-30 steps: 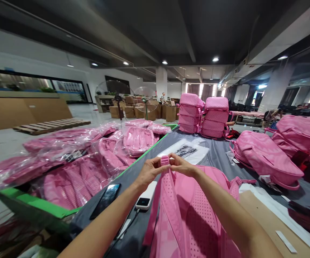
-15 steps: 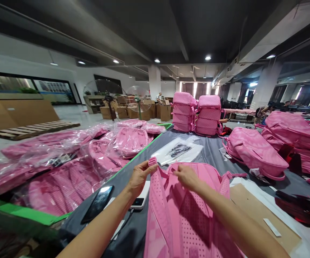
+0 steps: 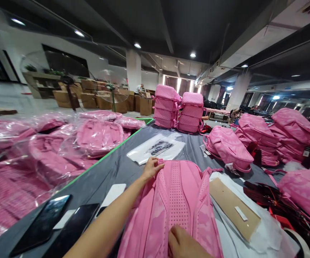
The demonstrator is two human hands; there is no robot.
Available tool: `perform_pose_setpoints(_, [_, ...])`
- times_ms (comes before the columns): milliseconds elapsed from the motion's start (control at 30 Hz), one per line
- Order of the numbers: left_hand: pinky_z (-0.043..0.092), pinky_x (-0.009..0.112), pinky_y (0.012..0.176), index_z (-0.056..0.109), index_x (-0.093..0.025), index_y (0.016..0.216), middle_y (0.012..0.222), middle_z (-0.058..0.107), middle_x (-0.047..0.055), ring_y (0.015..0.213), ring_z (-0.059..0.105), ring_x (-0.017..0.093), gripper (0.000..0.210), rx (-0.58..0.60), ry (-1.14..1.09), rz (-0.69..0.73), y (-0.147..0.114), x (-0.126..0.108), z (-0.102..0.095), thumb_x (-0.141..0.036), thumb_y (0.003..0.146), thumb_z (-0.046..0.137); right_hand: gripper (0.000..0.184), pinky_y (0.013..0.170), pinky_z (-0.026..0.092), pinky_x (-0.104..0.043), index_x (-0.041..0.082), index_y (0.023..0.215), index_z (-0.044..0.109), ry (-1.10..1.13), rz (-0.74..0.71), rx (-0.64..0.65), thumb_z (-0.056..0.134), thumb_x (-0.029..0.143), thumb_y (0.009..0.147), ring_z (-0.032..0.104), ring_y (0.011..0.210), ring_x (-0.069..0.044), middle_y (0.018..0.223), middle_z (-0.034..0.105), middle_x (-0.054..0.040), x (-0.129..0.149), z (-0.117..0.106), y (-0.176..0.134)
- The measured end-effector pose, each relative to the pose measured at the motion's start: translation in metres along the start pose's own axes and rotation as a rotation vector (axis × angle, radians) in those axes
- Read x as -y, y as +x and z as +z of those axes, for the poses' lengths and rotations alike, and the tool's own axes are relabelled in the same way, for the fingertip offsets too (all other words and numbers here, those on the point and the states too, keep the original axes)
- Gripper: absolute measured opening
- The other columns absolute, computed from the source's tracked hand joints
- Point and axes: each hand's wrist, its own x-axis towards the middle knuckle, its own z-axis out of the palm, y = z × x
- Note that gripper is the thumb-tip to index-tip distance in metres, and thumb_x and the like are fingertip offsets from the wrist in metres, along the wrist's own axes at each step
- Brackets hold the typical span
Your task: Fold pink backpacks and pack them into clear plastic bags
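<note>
A pink backpack (image 3: 178, 200) lies in front of me with its dotted back panel and shoulder straps facing up. At its upper left corner, my left hand (image 3: 152, 168) pinches the top of a shoulder strap between thumb and fingers. My right hand (image 3: 183, 242) is low over the back panel with its fingers curled in; whatever they grip is hidden under the hand. Beyond the backpack lies a flat stack of clear plastic bags (image 3: 157, 147) with black print. Right of it is a piece of brown cardboard (image 3: 234, 206) on white sheeting.
Phones (image 3: 46, 218) and a white power bank (image 3: 114, 193) lie to the left on the grey cloth (image 3: 98, 179). Past a green edge (image 3: 101, 157) are bagged pink backpacks (image 3: 99, 138). Stacked pink backpacks (image 3: 167, 107) stand at the back, with more (image 3: 228, 147) at right.
My right hand has moved from the backpack's top down to its lower back panel. My left hand stays at the strap. The view has turned right, and the backpack lies flatter.
</note>
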Motion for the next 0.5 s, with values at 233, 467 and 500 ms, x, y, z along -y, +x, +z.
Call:
perform_pose_setpoints(233, [0.029, 0.057, 0.116, 0.052, -0.02, 0.136, 0.144, 0.045, 0.016, 0.139, 0.038, 0.037, 0.059, -0.018, 0.251, 0.058, -0.008, 0.007, 0.013, -0.014, 0.079, 0.068, 0.032, 0.077, 0.054, -0.036, 0.023, 0.113, 0.069, -0.25, 0.569, -0.289, 0.049, 0.042, 0.098, 0.071, 0.086, -0.025, 0.09, 0.076, -0.0088, -0.082, -0.135, 0.001])
perform_pose_setpoints(467, [0.043, 0.037, 0.107, 0.067, -0.024, 0.114, 0.119, 0.07, 0.006, 0.117, 0.06, 0.024, 0.029, 0.462, 0.263, 0.434, -0.022, -0.055, 0.1, -0.017, 0.086, 0.065, 0.041, 0.051, 0.045, -0.028, 0.021, 0.07, 0.055, -0.035, 1.012, -0.293, 0.045, 0.051, 0.097, 0.064, 0.049, -0.021, 0.053, 0.063, -0.0046, -0.177, -0.156, 0.071])
perform_pose_setpoints(500, [0.044, 0.036, 0.104, 0.066, -0.024, 0.116, 0.119, 0.071, 0.006, 0.115, 0.061, 0.023, 0.031, 0.511, 0.254, 0.45, -0.023, -0.061, 0.114, -0.018, 0.085, 0.066, 0.039, 0.054, 0.046, -0.028, 0.022, 0.068, 0.053, -0.063, 0.981, -0.336, 0.048, 0.051, 0.095, 0.067, 0.056, -0.022, 0.059, 0.066, -0.0061, -0.175, -0.151, 0.076])
